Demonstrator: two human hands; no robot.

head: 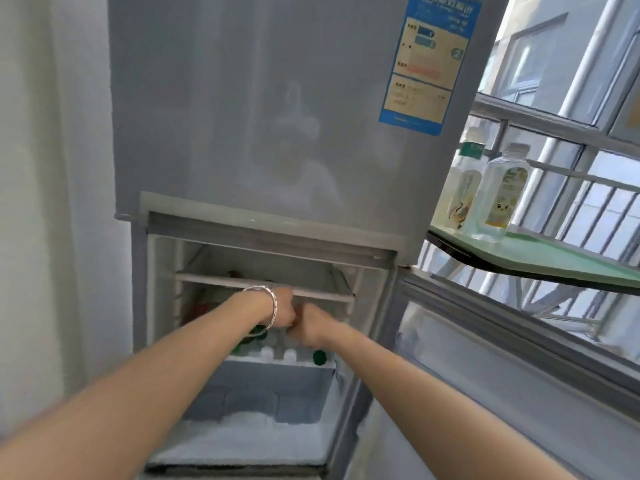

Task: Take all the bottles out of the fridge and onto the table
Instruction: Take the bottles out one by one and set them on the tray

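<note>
Several bottles stand on the lower shelf inside the open bottom compartment of a tall grey fridge (pixel 277 116); only their tops show, among them a white cap (pixel 289 355) and a dark green cap (pixel 319 357), with more green caps partly hidden behind the left wrist. Both bare arms reach into this compartment. The left hand (pixel 282 308), with a thin silver bracelet (pixel 268 304) on its wrist, and the right hand (pixel 311 327) are side by side and touching, both curled just under the white wire shelf (pixel 263 285); whether either is gripping a bottle cannot be told. Below the bottles is a translucent drawer (pixel 270 393) with frost. The lower fridge door (pixel 519 375) hangs open to the right. Beyond it, two clear plastic bottles with pale labels, one (pixel 465 183) beside the other (pixel 500 195), stand upright on a pale green table (pixel 561 252) by a window with metal bars (pixel 588 188).
</note>
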